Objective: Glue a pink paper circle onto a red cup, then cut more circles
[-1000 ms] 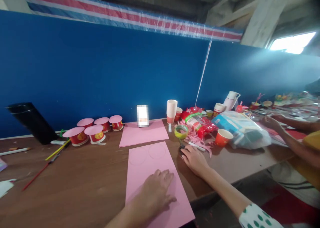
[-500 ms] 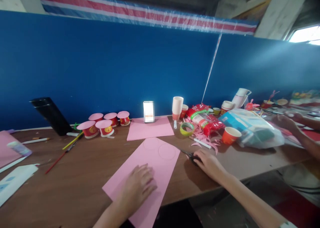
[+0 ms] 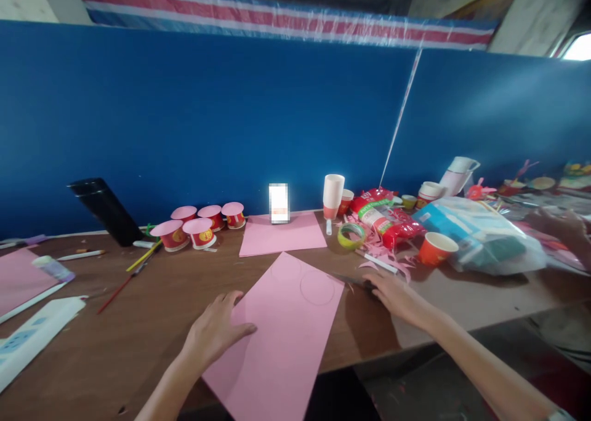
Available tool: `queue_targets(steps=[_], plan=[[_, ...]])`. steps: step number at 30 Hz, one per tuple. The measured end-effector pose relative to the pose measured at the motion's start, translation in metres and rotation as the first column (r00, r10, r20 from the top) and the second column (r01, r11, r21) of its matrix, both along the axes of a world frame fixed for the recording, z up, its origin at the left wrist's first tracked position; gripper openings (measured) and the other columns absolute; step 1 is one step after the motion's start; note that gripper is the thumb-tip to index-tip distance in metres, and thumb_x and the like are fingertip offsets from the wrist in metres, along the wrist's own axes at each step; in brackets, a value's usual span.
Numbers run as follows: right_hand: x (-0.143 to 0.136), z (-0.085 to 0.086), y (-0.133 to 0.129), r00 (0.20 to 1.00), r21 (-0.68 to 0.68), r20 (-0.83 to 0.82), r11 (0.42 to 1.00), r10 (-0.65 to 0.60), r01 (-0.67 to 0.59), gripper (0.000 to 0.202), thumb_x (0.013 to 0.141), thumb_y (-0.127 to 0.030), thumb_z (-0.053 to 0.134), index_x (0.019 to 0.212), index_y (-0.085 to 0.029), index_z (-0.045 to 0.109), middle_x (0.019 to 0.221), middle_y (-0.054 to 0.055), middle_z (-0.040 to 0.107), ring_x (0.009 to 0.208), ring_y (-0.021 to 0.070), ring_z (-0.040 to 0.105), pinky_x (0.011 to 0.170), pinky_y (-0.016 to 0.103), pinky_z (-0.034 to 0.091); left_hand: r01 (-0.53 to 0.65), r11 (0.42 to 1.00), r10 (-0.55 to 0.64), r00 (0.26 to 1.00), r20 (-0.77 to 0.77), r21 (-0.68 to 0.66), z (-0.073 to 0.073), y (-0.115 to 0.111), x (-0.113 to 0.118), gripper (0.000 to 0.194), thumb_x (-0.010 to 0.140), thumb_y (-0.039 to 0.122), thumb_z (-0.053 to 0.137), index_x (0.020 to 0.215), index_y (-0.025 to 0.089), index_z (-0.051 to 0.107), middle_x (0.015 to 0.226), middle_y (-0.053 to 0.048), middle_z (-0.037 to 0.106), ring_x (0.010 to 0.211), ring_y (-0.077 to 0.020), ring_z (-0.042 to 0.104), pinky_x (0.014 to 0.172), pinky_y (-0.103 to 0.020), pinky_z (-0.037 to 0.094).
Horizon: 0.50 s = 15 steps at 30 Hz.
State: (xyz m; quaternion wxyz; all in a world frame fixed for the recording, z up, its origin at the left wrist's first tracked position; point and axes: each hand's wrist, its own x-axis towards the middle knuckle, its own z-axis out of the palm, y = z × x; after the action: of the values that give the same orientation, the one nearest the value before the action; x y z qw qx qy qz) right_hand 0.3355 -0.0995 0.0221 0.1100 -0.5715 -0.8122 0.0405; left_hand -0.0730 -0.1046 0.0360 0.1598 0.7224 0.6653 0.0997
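Note:
A large pink paper sheet [image 3: 281, 335] lies slantwise across the front of the table, with two drawn circles near its far corner. My left hand [image 3: 215, 325] is at its left edge, thumb spread from the fingers and over the paper; whether the fingertips go beneath the edge cannot be made out. To the sheet's right, my right hand [image 3: 392, 292] is closed around a pair of dark scissors [image 3: 357, 280]. Their blades, blurred, point left towards the paper's right corner; the handles are mostly hidden by my fingers.
Several red cups with pink paper discs [image 3: 198, 225] stand at the back left, near a black bottle [image 3: 108, 212]. Behind the sheet, a phone [image 3: 279, 204] stands on more pink paper [image 3: 258, 236]. Green tape [image 3: 351, 236], paper scraps, an orange cup [image 3: 438, 248] and a plastic bag [image 3: 498, 236] lie to the right.
My left hand has moved from the middle of the pink sheet to its left edge, its thumb now spread. My right hand still holds the scissors. The view has shifted slightly right.

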Motion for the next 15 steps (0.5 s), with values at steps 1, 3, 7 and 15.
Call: queue_targets(steps=[1,3,7,15], plan=[[0.003,0.003,-0.001,1.000,-0.019,-0.030,1.000,0.005,-0.006,0.037,0.077,-0.011,0.041,0.112,-0.019,0.052,0.116,0.010,0.055,0.106,0.0237,0.051,0.090,0.037,0.038,0.018,0.999,-0.015,0.999,0.052,-0.043,0.002,-0.001,-0.001,0.060,0.062,0.049,0.057,0.114,0.019,0.049,0.090,-0.007,0.059,0.083,-0.0247,0.055,0.068,-0.032,0.038],[0.010,0.012,-0.004,0.995,-0.071,-0.101,0.997,0.008,-0.016,0.035,0.079,-0.014,0.039,0.111,-0.021,0.053,0.115,0.009,0.056,0.106,0.0231,0.051,0.091,0.038,0.038,0.084,0.988,-0.063,0.985,0.162,-0.130,0.009,-0.002,-0.004,0.049,0.066,0.044,0.056,0.107,0.018,0.053,0.074,-0.002,0.060,0.069,-0.0208,0.055,0.061,-0.029,0.037],[0.015,0.038,-0.003,0.943,-0.136,-0.334,0.989,0.016,-0.065,0.033,0.084,-0.027,0.040,0.114,-0.023,0.053,0.119,0.008,0.055,0.110,0.0239,0.049,0.092,0.040,0.038,0.245,0.960,-0.162,0.882,0.443,-0.137,0.038,0.001,-0.008,0.033,0.074,0.044,0.048,0.086,0.017,0.062,0.077,-0.002,0.063,0.073,-0.0196,0.055,0.064,-0.026,0.039],[-0.030,0.042,0.083,0.263,-0.213,-0.947,0.973,-0.185,-0.085,0.055,0.064,-0.043,0.068,0.111,-0.021,0.050,0.079,0.002,0.062,0.063,0.0133,0.057,0.054,0.025,0.047,0.069,0.998,-0.056,0.715,0.697,0.009,0.067,0.077,-0.009,0.035,0.066,0.047,0.060,0.081,0.015,0.064,0.070,-0.002,0.060,0.066,-0.0170,0.052,0.056,-0.024,0.038]])
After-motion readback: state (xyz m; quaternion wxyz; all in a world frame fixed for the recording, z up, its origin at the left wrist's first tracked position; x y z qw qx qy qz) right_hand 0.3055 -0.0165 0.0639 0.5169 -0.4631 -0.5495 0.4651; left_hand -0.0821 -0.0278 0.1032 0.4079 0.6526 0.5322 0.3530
